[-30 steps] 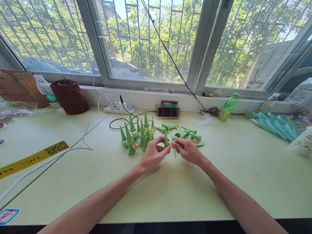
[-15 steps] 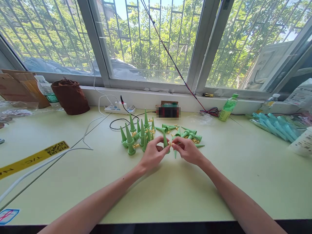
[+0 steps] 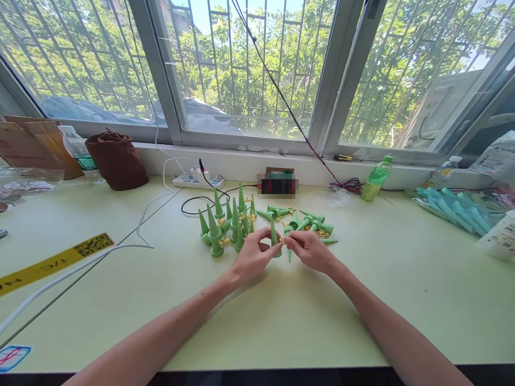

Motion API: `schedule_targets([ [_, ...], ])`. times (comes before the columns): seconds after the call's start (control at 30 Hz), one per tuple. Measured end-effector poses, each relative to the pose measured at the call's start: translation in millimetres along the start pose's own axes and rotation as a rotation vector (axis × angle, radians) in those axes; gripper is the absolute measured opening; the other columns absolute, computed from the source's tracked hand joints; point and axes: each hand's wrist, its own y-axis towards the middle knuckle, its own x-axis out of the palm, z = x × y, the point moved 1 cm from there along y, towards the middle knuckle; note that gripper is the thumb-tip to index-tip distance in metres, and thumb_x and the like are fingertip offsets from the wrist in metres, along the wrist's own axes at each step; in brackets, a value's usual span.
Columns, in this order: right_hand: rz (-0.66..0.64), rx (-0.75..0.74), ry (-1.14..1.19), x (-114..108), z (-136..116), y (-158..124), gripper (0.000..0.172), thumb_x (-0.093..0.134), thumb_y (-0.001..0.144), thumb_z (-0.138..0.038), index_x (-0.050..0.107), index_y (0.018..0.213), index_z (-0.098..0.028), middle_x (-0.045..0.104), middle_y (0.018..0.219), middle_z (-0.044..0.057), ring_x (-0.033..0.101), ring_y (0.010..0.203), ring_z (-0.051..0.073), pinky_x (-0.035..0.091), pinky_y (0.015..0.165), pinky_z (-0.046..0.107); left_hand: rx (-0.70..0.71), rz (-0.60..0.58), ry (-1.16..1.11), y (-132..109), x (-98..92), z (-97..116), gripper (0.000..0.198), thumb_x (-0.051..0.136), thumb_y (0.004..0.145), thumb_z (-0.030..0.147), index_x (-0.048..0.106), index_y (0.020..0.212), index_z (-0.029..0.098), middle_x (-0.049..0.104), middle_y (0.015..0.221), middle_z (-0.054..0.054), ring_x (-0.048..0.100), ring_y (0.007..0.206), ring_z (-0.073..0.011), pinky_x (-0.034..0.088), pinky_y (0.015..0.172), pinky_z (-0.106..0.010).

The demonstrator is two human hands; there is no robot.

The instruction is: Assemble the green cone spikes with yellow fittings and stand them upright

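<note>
My left hand (image 3: 252, 253) is closed round the base of a green watering spike (image 3: 273, 231), which stands point up. At the spike's right side, my right hand (image 3: 313, 251) pinches a small yellow valve (image 3: 282, 242) between thumb and fingertips; the fingers partly cover it. Left of my hands, several assembled green watering spikes (image 3: 214, 228) stand upright with yellow valves on their sides. Behind and right of my right hand lies a pile of loose green spikes (image 3: 316, 220) with yellow valves among them. One spike (image 3: 289, 254) points downward beside my right fingertips.
A power strip (image 3: 197, 181) with cables and a pixelated box (image 3: 277, 185) sit along the window wall. At right are a green bottle (image 3: 376, 179), blue-green packets (image 3: 454, 209) and a white container (image 3: 501, 236). A brown bag (image 3: 116, 161) and white cable (image 3: 80, 262) are at left.
My right fingers have shifted slightly at the yellow valve, and the spike in my left hand has tilted or moved a little. The rest looks the same.
</note>
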Motion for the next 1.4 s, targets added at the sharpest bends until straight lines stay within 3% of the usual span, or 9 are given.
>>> schedule_targets([
  [0.27, 0.007, 0.025, 0.08, -0.4, -2.8, -1.3, 0.021, 0.051, 0.093, -0.037, 0.058, 0.089, -0.018, 0.059, 0.075, 0.001, 0.037, 0.051, 0.009, 0.031, 0.049, 0.024, -0.038, 0.051, -0.06, 1.2, -1.4, 2.6, 0.023, 0.064, 0.082, 0.037, 0.058, 0.09, 0.016, 0.05, 0.07, 0.003, 0.036, 0.045, -0.0026, 0.028, 0.04, -0.017],
  [0.6, -0.021, 0.045, 0.103, 0.9, -0.5, -1.3, 0.019, 0.05, 0.093, -0.033, 0.056, 0.082, -0.018, 0.053, 0.066, -0.001, 0.04, 0.051, 0.01, 0.032, 0.05, 0.024, -0.128, 0.016, -0.099, 1.1, -1.1, 0.8, 0.031, 0.068, 0.077, 0.044, 0.059, 0.088, 0.016, 0.052, 0.075, 0.003, 0.036, 0.043, -0.0021, 0.027, 0.038, -0.018],
  [0.87, 0.004, -0.003, -0.012, -0.6, -0.6, -0.2, 0.032, 0.047, 0.093, -0.032, 0.048, 0.065, -0.017, 0.038, 0.056, -0.005, 0.03, 0.053, 0.01, 0.025, 0.051, 0.024, -0.047, 0.001, -0.051, 0.4, -1.2, -1.5, 0.031, 0.067, 0.079, 0.044, 0.059, 0.088, 0.016, 0.048, 0.064, 0.005, 0.038, 0.044, -0.0037, 0.025, 0.041, -0.018],
  [1.0, 0.008, 0.02, 0.018, 0.3, -0.2, -0.4, 0.032, 0.047, 0.094, -0.035, 0.05, 0.067, -0.017, 0.042, 0.057, -0.004, 0.033, 0.052, 0.009, 0.026, 0.05, 0.024, -0.058, 0.02, -0.064, 0.0, -1.0, 0.4, 0.031, 0.067, 0.078, 0.044, 0.06, 0.088, 0.016, 0.05, 0.064, 0.004, 0.039, 0.044, -0.004, 0.026, 0.041, -0.018],
  [1.17, -0.003, 0.05, 0.086, -0.3, -3.3, -1.4, 0.023, 0.05, 0.093, -0.039, 0.057, 0.087, -0.018, 0.058, 0.076, 0.0, 0.037, 0.048, 0.008, 0.03, 0.048, 0.024, -0.088, 0.04, -0.103, 1.0, -0.6, -0.5, 0.031, 0.067, 0.078, 0.044, 0.059, 0.089, 0.016, 0.053, 0.068, 0.003, 0.036, 0.042, -0.0033, 0.027, 0.039, -0.018],
  [1.4, -0.015, 0.053, 0.119, 0.7, -2.3, -1.5, 0.026, 0.05, 0.093, -0.041, 0.057, 0.083, -0.018, 0.056, 0.068, 0.0, 0.041, 0.05, 0.01, 0.033, 0.047, 0.024, -0.084, 0.024, -0.08, 0.3, -0.6, -2.0, 0.028, 0.066, 0.08, 0.041, 0.059, 0.09, 0.016, 0.05, 0.065, 0.004, 0.034, 0.043, -0.0033, 0.025, 0.039, -0.017],
])
